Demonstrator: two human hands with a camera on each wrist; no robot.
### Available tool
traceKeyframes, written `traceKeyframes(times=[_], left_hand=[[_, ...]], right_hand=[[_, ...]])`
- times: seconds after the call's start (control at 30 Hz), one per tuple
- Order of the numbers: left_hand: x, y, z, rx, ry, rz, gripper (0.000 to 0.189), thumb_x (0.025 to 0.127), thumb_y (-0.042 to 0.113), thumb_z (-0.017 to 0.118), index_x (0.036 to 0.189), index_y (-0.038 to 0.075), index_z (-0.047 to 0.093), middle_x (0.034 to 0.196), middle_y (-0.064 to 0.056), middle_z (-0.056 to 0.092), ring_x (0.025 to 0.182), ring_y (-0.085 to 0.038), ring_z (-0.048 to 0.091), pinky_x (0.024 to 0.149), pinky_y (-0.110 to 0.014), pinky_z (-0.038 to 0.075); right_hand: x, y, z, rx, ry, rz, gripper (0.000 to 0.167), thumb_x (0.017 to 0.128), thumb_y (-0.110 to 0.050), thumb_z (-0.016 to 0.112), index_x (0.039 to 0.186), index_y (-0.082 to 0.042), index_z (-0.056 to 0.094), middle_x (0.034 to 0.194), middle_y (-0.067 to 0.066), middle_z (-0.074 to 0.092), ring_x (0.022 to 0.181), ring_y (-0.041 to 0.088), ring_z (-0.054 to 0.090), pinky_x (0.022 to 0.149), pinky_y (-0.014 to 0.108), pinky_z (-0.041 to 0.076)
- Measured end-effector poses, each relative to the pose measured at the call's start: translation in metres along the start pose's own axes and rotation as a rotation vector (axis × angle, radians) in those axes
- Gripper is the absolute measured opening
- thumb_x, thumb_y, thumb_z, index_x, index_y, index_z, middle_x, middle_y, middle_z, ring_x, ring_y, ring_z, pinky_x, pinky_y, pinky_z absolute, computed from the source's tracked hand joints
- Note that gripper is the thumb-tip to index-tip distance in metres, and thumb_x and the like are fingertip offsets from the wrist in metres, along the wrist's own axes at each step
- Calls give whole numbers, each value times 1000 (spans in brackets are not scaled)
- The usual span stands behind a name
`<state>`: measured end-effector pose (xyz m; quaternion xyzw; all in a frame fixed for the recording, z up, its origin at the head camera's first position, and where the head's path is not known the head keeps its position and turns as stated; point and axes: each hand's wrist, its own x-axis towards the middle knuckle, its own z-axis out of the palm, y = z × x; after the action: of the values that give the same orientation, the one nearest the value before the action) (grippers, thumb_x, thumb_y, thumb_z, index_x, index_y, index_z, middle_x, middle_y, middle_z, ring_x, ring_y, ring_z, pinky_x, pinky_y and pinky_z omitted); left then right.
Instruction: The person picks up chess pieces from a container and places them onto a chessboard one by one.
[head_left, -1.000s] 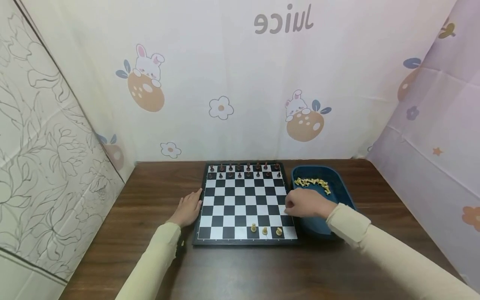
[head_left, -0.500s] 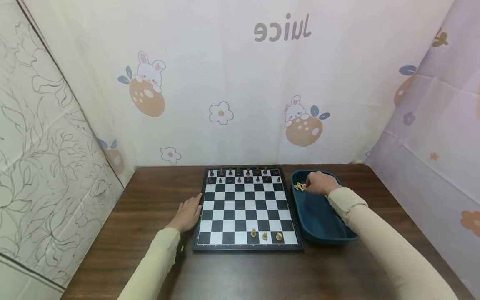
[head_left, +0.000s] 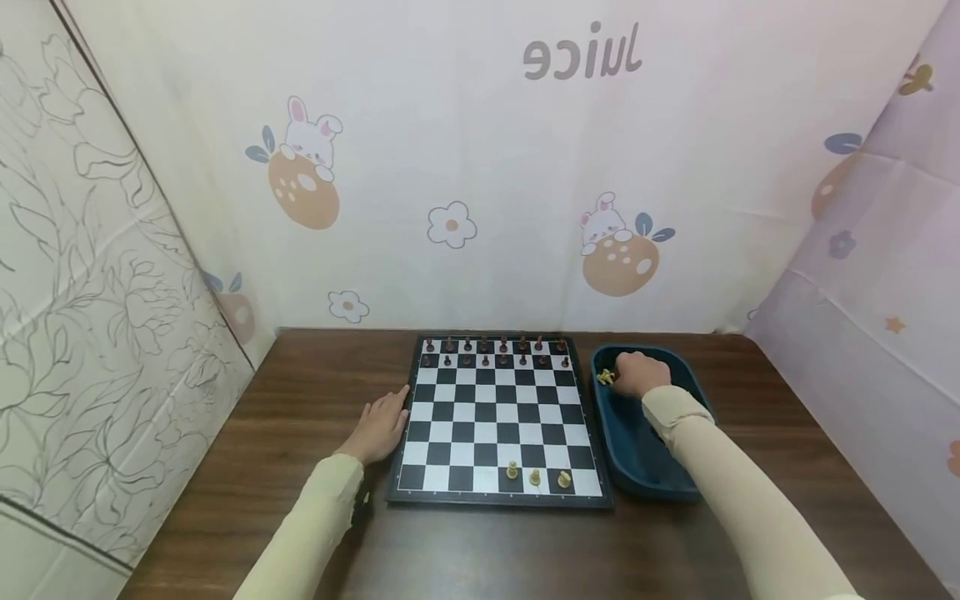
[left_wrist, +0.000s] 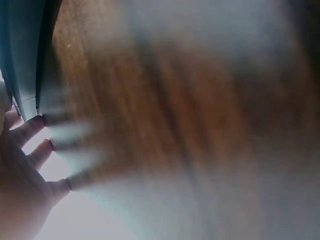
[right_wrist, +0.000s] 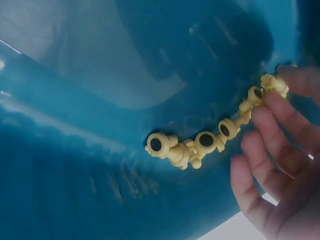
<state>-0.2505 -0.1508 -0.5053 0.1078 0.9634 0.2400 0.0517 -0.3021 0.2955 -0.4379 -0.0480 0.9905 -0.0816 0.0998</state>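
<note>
The right hand [head_left: 642, 374] is inside the blue tray [head_left: 628, 450] by pale chess pieces [right_wrist: 205, 142], its grip unclear; the left hand [head_left: 378, 425] lies spread beside the chessboard [head_left: 485, 412].

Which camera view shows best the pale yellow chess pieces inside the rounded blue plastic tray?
The right wrist view: the knobbed pale yellow chess pieces appear large, several with round black bases showing, next to the right grip. The head view shows only a tiny cluster beside that grip. The left wrist view shows none.
</note>
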Motion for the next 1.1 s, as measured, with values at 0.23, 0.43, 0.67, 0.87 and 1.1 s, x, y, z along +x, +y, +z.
traceKeyframes(times=[0.23,0.43,0.67,0.87,1.1], left_hand=[[-6,1,4,11,-2,0,51,103,22,36,150,4,27,149,-18,36,138,-36,27,111,-59,13],[-12,3,6,10,-12,4,50,103,21,36,150,3,27,147,-19,37,138,-37,28,111,-59,14],[-7,3,0,1,17,18,50,103,20,36,149,3,28,147,-19,37,138,-37,28,111,-60,14],[-9,1,1,0,11,18,50,103,20,36,149,2,28,148,-20,36,137,-38,28,111,-60,14],[-6,2,0,9,16,24,50,103,20,35,150,3,27,148,-20,36,138,-38,27,111,-60,12]], right_hand=[[-1,0,15,-23,99,7,24,83,-10,63,60,-8,54,54,4,47,48,19,47,45,32,38],[-3,-1,26,-29,116,23,20,83,-8,62,64,-7,55,57,5,49,50,20,47,46,35,41],[1,-3,20,-45,145,-6,25,83,-7,60,60,-9,51,54,4,45,49,20,47,44,32,37],[-4,-2,15,-39,118,-6,25,82,-7,61,59,-9,52,53,2,44,48,19,46,44,30,36],[-11,-4,2,-33,66,-3,21,82,-11,66,63,-8,58,55,2,48,49,18,48,44,29,36]])
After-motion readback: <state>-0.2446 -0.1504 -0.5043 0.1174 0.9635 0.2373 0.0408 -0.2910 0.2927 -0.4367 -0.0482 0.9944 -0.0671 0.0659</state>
